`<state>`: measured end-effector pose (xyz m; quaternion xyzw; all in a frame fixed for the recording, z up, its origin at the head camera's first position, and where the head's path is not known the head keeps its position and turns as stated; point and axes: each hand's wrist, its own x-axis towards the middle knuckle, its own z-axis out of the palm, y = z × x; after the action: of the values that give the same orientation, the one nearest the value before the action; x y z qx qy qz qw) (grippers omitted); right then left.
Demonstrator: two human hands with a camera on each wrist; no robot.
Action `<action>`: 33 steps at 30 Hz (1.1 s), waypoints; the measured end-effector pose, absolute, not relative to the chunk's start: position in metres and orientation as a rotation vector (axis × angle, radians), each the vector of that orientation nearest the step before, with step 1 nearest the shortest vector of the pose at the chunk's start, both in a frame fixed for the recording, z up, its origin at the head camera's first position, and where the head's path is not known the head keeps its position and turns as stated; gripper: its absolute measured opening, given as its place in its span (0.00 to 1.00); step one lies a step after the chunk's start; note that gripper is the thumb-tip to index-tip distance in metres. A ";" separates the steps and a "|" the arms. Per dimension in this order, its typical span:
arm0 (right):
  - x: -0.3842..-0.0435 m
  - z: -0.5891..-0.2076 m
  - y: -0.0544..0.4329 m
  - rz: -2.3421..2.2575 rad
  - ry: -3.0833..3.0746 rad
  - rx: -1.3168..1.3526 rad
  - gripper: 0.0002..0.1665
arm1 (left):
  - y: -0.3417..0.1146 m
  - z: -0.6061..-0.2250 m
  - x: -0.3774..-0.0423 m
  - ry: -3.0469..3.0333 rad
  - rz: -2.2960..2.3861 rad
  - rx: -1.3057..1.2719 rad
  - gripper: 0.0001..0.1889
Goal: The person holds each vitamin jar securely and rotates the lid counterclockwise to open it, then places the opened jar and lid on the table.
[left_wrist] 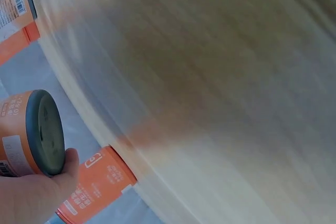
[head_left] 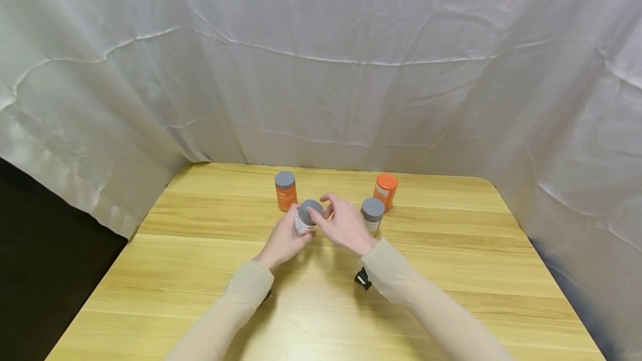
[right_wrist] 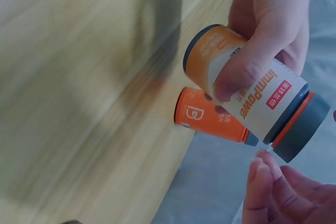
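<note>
My left hand [head_left: 286, 238] grips a supplement bottle [right_wrist: 257, 90], its fingers round the body. The bottle has a white and orange label, a dark base and a grey lid [right_wrist: 302, 128] with an orange band below it. It is tilted, its base showing in the left wrist view. My right hand [head_left: 346, 226] is at the lid; in the right wrist view its thumb and fingertip pinch a small translucent strip [right_wrist: 269, 148] at the lid's edge. Just behind the left hand an orange bottle with a grey lid [head_left: 286, 193] stands upright.
Beside the right hand stands a bottle with a grey lid [head_left: 373, 210], partly hidden by that hand. An all-orange bottle [head_left: 385, 191] is behind it. The wooden table [head_left: 165, 272] ends at a pale curtain [head_left: 321, 105] at the back and sides.
</note>
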<state>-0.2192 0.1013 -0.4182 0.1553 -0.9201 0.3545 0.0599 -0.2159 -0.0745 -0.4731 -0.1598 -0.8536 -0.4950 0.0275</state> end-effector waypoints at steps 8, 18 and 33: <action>-0.221 -0.415 0.099 0.976 -2.802 0.472 0.27 | -0.073 -0.471 -0.215 -2.634 -1.399 -0.539 0.29; -0.223 -0.413 0.095 0.977 -2.806 0.478 0.28 | -0.074 -0.468 -0.212 -2.648 -1.288 -0.541 0.28; -0.227 -0.415 0.092 0.940 -2.818 0.423 0.27 | -0.071 -0.467 -0.209 -2.632 -1.046 -0.510 0.28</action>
<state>-0.2273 0.0917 -0.4150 0.1405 -0.9368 0.3125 0.0702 -0.2089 -0.0711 -0.4671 -0.1755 -0.9067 -0.3602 0.1315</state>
